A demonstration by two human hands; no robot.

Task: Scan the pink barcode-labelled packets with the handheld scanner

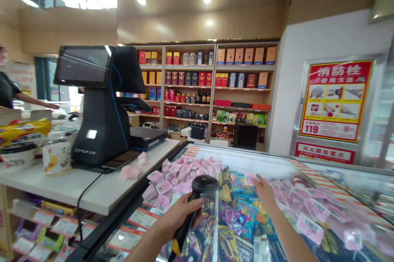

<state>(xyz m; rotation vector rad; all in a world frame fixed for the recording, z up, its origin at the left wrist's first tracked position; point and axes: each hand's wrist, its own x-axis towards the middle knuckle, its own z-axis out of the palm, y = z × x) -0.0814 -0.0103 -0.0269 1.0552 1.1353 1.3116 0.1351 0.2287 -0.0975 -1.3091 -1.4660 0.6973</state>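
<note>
My left hand (188,208) is wrapped round the handle of a black barcode scanner (205,184), its head raised over the freezer's glass top. Between the fingers of my right hand (264,188) is a small pink packet (250,179) with a white barcode label. Left of the scanner lies a pile of similar pink packets (181,173). More pink packets (323,208) are spread to the right of my right hand. Colourful ice cream wrappers (237,217) show beneath the glass between my hands.
A black point-of-sale terminal (101,122) stands on the white counter (117,188) at left, with a few pink packets (132,171) near its edge. Paper cups (57,157) stand beside it. Another person's arm (37,99) reaches in at far left. Stocked shelves (187,67) line the back.
</note>
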